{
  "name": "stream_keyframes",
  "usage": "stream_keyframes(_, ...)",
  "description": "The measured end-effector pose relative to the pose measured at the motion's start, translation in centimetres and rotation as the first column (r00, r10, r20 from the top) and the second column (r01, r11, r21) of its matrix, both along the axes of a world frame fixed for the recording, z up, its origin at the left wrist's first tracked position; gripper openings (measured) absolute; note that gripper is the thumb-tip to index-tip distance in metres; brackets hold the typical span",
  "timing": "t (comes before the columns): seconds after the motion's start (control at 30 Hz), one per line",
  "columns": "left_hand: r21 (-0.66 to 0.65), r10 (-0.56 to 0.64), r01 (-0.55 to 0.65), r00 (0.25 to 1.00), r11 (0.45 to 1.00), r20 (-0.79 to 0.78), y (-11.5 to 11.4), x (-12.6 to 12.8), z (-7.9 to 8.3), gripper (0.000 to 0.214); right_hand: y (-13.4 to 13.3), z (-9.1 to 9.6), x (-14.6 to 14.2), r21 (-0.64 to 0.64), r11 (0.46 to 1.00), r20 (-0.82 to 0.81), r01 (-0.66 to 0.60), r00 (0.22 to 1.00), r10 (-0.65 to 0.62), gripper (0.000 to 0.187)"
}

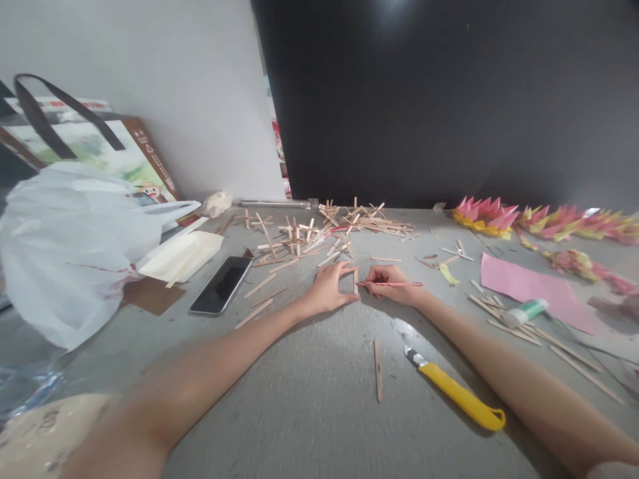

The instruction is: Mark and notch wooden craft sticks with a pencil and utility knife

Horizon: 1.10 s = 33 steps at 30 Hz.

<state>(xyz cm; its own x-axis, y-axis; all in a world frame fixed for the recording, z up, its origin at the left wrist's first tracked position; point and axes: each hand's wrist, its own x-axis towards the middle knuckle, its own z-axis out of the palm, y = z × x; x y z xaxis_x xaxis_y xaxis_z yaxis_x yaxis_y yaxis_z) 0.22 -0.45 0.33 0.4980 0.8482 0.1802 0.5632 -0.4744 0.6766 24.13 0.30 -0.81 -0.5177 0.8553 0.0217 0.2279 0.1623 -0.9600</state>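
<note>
My left hand (325, 291) grips a short wooden craft stick (356, 281) by its two ends, between thumb and fingers. The stick points away from me across the table. In my right hand (385, 275) is a slim red pencil (403, 285), lying almost level with its tip at the stick's right side. Whether the tip touches the wood, I cannot tell. Closer to me lies a loose craft stick (378, 374) with a dark mark near its middle. Beside it rests a yellow utility knife (456, 392), blade end pointing away and to the left.
Craft sticks (367, 219), some joined in crosses, are heaped at the back. A phone (221, 286) and a white plastic bag (74, 246) lie to the left. On the right are pink paper (532, 286), a glue stick (525, 312) and folded paper pieces (486, 216). A dark panel (449, 100) stands behind.
</note>
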Motion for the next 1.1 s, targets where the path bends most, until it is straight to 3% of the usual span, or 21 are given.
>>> stream_keyframes(0.33,0.004,-0.001,0.001,1.0,1.0,0.016,0.2,0.0,-0.3,0.079,-0.2,0.5,-0.3,-0.003,1.0,0.02,0.027,0.999,-0.027,0.017)
stream_keyframes(1.1,0.01,-0.015,0.015,1.0,1.0,0.018,0.2,-0.2,-0.5,0.084,0.2,-0.6,0.1,0.019,0.999,0.029,0.027,0.999,-0.027,0.015)
